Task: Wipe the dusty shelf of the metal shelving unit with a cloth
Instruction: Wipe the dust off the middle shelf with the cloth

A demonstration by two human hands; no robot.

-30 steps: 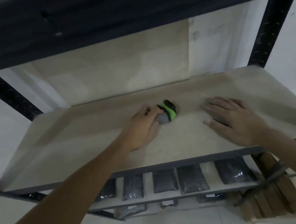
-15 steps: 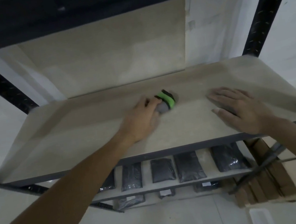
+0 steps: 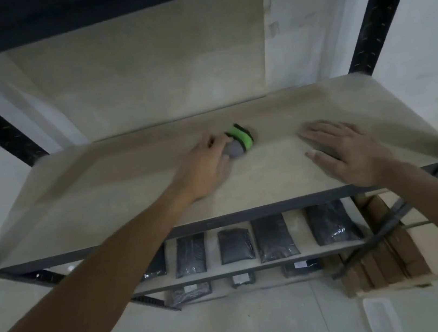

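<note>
Looks barely underway imo: left hand (image 3: 203, 168) grips the bunched grey-and-green cloth (image 3: 239, 145) mid-shelf, right hand (image 3: 347, 146) lies flat and empty, and the pale dusty shelf board (image 3: 89, 196) looks mostly unwiped.

The shelf (image 3: 103, 200) is lying between the uprights of the shelving unit (image 3: 384, 7), with a wall panel (image 3: 142, 77) standing behind its far edge. The cloth (image 3: 239, 145) is sitting on the shelf near its middle, toward the far side. The left hand (image 3: 201, 168) is resting just left of the cloth and touching it. The right hand (image 3: 345, 147) is lying flat on the shelf, well right of the cloth. Packets (image 3: 274, 237) are lying in a row on the lower shelf (image 3: 303, 241), below the near edge. Boxes (image 3: 383, 263) are standing at lower right, beside the unit.
</note>
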